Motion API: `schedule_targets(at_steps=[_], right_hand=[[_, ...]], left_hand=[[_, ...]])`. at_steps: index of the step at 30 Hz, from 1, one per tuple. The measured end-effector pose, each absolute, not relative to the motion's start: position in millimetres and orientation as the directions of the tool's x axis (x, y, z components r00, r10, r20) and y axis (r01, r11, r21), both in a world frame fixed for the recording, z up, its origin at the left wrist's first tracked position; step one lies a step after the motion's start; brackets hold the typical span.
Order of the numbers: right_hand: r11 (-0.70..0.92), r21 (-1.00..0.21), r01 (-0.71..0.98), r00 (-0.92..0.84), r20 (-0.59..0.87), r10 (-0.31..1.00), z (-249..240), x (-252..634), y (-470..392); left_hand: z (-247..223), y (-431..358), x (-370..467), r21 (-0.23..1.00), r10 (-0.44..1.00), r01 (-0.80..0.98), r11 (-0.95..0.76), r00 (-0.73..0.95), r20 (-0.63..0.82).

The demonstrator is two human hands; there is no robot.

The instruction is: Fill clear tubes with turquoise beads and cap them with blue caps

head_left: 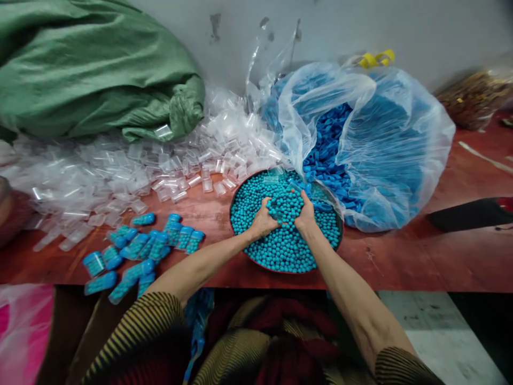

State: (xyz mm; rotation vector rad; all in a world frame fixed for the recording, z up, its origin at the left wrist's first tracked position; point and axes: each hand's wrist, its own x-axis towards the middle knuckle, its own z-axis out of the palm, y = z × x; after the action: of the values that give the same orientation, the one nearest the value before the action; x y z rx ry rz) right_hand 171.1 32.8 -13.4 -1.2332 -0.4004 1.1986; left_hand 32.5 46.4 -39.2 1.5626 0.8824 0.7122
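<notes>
A round red-rimmed tray full of small turquoise balls stands at the table's front edge. My left hand is cupped in the balls, left of the tray's middle. Opposite it, my right hand curves round the other side of a heap of balls, and the heap lies between both hands. A clear container shows near my right fingertips; whether I touch it cannot be made out. The lower fingers of both hands are hidden among the balls.
Filled small jars lie left of the tray. Clear empty containers are piled behind, beside a green sack. A plastic bag of blue pieces leans behind the tray at right. A dark flat object lies far right.
</notes>
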Motion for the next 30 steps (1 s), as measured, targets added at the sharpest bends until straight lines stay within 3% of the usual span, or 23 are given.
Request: schedule_targets(at_steps=[4, 8, 10, 14, 20, 25, 30], right_hand=[[-0.02, -0.901, -0.434, 0.469, -0.245, 0.848, 1, 160, 29], [0.05, -0.995, -0.085, 0.509, 0.0, 0.861, 8, 145, 23], [0.062, -0.998, -0.022, 0.495, 0.043, 0.868, 6, 141, 22], [0.095, -0.976, -0.196, 0.564, -0.032, 0.825, -2, 143, 19], [-0.06, -0.976, -0.208, 0.553, -0.168, 0.816, -11, 153, -2], [-0.062, -0.994, 0.093, 0.494, -0.008, 0.869, -14, 162, -21], [0.026, -0.874, 0.485, 0.304, 0.196, 0.932, -7, 154, -33]], left_hand=[[-36, 46, 32, 0.968, 0.851, 0.227, -0.108, 0.524, -0.029], [-37, 48, 29, 0.969, 0.838, 0.203, -0.143, 0.545, 0.01], [-37, 48, 29, 0.981, 0.825, 0.126, -0.146, 0.563, 0.05], [-33, 47, 27, 0.993, 0.82, 0.089, -0.079, 0.572, 0.014], [-20, 36, 22, 0.935, 0.917, 0.352, -0.035, 0.383, -0.109], [-11, 14, 11, 0.822, 0.95, 0.532, -0.205, 0.31, 0.036], [-7, 11, 12, 0.732, 0.92, 0.596, -0.33, 0.377, 0.108]])
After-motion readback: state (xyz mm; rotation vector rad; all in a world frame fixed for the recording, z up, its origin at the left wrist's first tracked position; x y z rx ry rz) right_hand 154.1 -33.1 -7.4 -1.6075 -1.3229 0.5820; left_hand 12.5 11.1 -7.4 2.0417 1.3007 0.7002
